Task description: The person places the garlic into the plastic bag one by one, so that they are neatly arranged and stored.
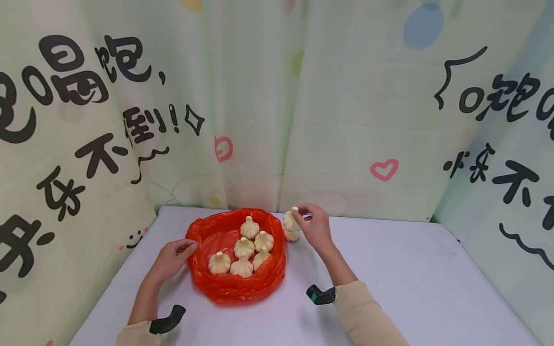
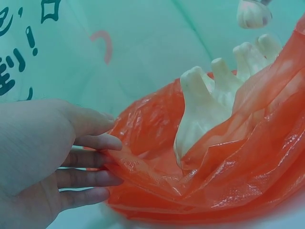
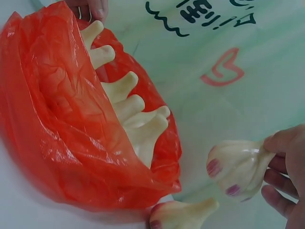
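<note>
A red plastic bag (image 1: 238,290) with its rim rolled open stands on the table, holding several garlic bulbs (image 1: 219,263), stems mostly upward. At the bag's left rim is my left hand (image 1: 172,257), its thumb and fingers pinching the plastic edge; the left wrist view shows this hand (image 2: 52,157) close up. My right hand (image 1: 315,226) holds another garlic bulb (image 3: 238,167) by its stem, to the right of the bag. Below that held bulb, one more garlic bulb (image 3: 178,215) lies on the table beside the bag, partly hidden in the head view by the held one.
The white table (image 1: 389,283) extends to the right of the bag. A pale printed curtain (image 1: 346,120) with black lettering and a pink heart hangs behind and along both sides. Each wrist bears a black strap device (image 1: 321,294).
</note>
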`<action>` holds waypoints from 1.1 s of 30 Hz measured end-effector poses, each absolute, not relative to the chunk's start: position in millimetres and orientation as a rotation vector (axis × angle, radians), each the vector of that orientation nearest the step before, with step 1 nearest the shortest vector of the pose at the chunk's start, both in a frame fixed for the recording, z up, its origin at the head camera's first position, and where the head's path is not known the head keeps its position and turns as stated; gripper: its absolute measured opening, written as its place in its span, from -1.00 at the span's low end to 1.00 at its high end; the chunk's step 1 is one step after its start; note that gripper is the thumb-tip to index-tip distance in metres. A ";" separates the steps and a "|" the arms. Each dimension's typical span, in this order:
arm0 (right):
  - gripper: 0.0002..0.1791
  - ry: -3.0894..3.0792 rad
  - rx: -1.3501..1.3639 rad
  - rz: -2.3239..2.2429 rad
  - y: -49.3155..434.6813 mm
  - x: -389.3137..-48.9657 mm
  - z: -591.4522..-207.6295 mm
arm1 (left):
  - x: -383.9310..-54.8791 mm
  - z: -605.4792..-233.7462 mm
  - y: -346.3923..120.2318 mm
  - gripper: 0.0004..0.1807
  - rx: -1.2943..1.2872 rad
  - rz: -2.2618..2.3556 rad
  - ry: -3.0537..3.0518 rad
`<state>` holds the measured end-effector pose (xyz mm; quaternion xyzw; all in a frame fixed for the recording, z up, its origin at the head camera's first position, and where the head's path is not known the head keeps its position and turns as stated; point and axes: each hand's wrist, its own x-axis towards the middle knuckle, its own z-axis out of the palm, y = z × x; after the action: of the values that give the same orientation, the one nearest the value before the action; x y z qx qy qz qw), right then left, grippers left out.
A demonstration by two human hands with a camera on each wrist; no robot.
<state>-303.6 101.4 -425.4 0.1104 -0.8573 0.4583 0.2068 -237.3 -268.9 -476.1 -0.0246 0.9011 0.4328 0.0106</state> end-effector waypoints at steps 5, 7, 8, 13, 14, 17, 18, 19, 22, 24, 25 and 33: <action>-0.83 -2.386 0.355 1.294 84.8 -300.4 -423.0 | -237.8 -476.8 -267.9 -0.59 -0.071 1.381 2.810; -0.84 -2.382 0.371 1.306 78.8 -299.7 -422.4 | -238.8 -477.3 -266.9 -0.60 -0.067 1.389 2.803; -0.84 -2.382 0.381 1.308 76.0 -299.2 -422.1 | -239.3 -478.0 -266.5 -0.60 -0.066 1.388 2.801; -0.84 -2.374 0.444 1.307 63.3 -297.4 -419.4 | -238.9 -479.4 -264.9 -0.59 -0.079 1.393 2.793; -0.84 -2.371 0.454 1.304 61.3 -297.1 -418.9 | -238.5 -479.4 -264.7 -0.59 -0.080 1.393 2.794; -0.84 -2.362 0.478 1.313 55.5 -296.6 -417.6 | -237.3 -479.1 -264.4 -0.60 -0.084 1.404 2.794; -0.85 -2.363 0.485 1.318 53.6 -296.5 -417.3 | -237.1 -479.0 -264.4 -0.60 -0.083 1.408 2.798; -0.85 -2.366 0.493 1.321 51.2 -296.8 -417.3 | -237.0 -479.7 -264.6 -0.61 -0.082 1.413 2.799; -0.86 -2.382 0.520 1.326 43.9 -297.6 -418.1 | -236.6 -481.4 -264.8 -0.63 -0.083 1.426 2.799; -0.87 -2.388 0.537 1.324 38.9 -298.6 -418.8 | -236.9 -482.5 -264.6 -0.63 -0.082 1.430 2.799; -0.87 -2.391 0.550 1.321 36.3 -299.4 -419.2 | -236.9 -483.0 -264.6 -0.64 -0.088 1.433 2.799; -0.87 -2.395 0.595 1.336 16.6 -304.2 -417.7 | -238.8 -482.4 -264.2 -0.65 -0.109 1.458 2.801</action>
<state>-304.2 16.6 -417.7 0.2090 -0.8415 0.4694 0.1670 -238.8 -264.2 -482.4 -0.0345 0.8865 0.4613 -0.0090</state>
